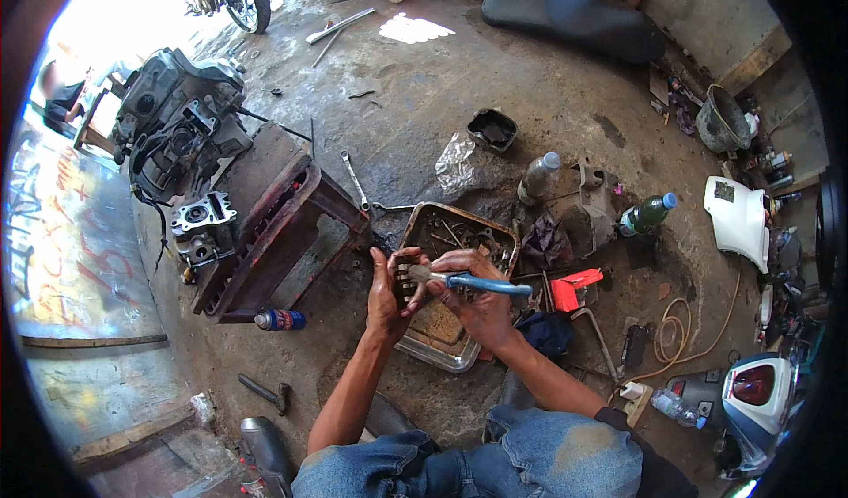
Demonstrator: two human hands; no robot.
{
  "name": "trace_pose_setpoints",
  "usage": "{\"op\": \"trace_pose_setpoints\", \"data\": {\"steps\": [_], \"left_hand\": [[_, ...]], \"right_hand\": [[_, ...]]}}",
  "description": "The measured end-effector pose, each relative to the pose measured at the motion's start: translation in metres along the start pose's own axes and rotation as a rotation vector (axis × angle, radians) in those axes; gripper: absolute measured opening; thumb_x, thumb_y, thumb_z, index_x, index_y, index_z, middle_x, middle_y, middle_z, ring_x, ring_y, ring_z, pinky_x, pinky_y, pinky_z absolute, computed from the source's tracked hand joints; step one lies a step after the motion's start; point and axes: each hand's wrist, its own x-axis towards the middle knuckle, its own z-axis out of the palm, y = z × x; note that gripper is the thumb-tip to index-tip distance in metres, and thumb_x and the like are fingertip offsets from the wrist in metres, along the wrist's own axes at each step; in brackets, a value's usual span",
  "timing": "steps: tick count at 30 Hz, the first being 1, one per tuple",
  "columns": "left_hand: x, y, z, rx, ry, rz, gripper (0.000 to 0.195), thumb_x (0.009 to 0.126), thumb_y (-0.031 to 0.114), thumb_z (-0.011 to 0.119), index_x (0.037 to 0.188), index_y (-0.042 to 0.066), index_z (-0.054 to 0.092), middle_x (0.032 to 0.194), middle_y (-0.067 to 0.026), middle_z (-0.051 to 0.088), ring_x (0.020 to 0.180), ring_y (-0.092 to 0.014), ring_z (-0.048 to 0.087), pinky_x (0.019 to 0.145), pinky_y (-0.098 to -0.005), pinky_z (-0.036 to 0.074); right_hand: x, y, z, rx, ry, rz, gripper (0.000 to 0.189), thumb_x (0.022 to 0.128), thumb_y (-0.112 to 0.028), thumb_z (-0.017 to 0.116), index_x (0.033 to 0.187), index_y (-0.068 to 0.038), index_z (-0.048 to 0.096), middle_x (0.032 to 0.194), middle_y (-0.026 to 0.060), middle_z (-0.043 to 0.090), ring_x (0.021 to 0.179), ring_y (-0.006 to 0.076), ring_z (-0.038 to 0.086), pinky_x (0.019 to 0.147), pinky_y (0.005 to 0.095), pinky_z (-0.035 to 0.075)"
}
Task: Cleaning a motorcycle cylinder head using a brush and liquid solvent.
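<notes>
My left hand [385,299] cups a dark metal part with several teeth or slots [402,280], partly hidden by the fingers. A paintbrush with a blue handle [490,284] is gripped in my right hand [478,302]. Its pale bristles lie against or just over the metal part; which, I cannot tell. Both hands are above a grimy rectangular metal tray [450,363]. Small metal parts lie at the tray's far end, and brownish residue covers its near end.
Left stands a dark red crate [232,302] bearing engine parts [199,213], with a spray can [279,320] and a hammer [268,393] nearby. Right are plastic bottles [538,178], a red box [575,290] and a cable [669,342]. Ahead lie a combination wrench [356,180] and a black container [492,131].
</notes>
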Motion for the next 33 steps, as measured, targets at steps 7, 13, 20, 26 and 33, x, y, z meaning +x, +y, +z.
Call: {"op": "trace_pose_setpoints", "data": {"steps": [7, 13, 20, 26, 33], "left_hand": [[-0.003, -0.010, 0.012, 0.049, -0.146, 0.011, 0.077, 0.104, 0.070, 0.018, 0.131, 0.007, 0.055, 0.112, -0.0090, 0.066, 0.065, -0.017, 0.060, 0.053, -0.0299, 0.048], [-0.012, -0.012, 0.021, 0.109, 0.082, 0.085, 0.080, 0.103, 0.071, 0.017, 0.133, 0.007, 0.055, 0.107, -0.0077, 0.066, 0.065, -0.015, 0.060, 0.053, -0.0268, 0.045], [-0.013, -0.010, 0.019, 0.089, -0.009, 0.026, 0.081, 0.103, 0.071, 0.016, 0.133, 0.007, 0.055, 0.093, -0.0065, 0.066, 0.064, -0.014, 0.061, 0.051, -0.0255, 0.044], [-0.006, -0.018, 0.011, 0.056, -0.002, -0.018, 0.088, 0.101, 0.075, 0.014, 0.134, 0.004, 0.054, 0.119, -0.0087, 0.065, 0.069, -0.016, 0.061, 0.050, -0.0287, 0.045], [-0.009, -0.015, 0.021, 0.017, 0.119, -0.053, 0.081, 0.103, 0.071, 0.015, 0.133, 0.007, 0.055, 0.091, -0.0059, 0.065, 0.064, -0.014, 0.059, 0.047, -0.0259, 0.042]], "right_hand": [[-0.010, 0.032, -0.003, 0.130, 0.022, 0.120, 0.016, 0.083, -0.002, 0.076, 0.095, -0.004, 0.066, 0.100, 0.0119, 0.068, 0.096, 0.0237, 0.068, 0.088, 0.0365, 0.052], [-0.009, 0.000, 0.006, 0.049, -0.043, -0.056, 0.017, 0.079, 0.000, 0.075, 0.094, -0.003, 0.065, 0.099, 0.0120, 0.066, 0.092, 0.0249, 0.067, 0.084, 0.0360, 0.054], [-0.013, 0.033, -0.012, -0.041, 0.067, 0.019, 0.018, 0.082, -0.007, 0.077, 0.095, -0.002, 0.065, 0.101, 0.0124, 0.066, 0.095, 0.0257, 0.067, 0.086, 0.0377, 0.053], [-0.022, 0.043, -0.003, -0.081, 0.054, 0.015, 0.020, 0.083, -0.007, 0.077, 0.098, -0.002, 0.065, 0.102, 0.0130, 0.065, 0.094, 0.0261, 0.067, 0.086, 0.0376, 0.053], [-0.023, 0.017, 0.011, 0.056, -0.070, -0.007, 0.017, 0.082, -0.001, 0.074, 0.096, -0.002, 0.065, 0.101, 0.0128, 0.065, 0.095, 0.0260, 0.067, 0.087, 0.0375, 0.053]]}}
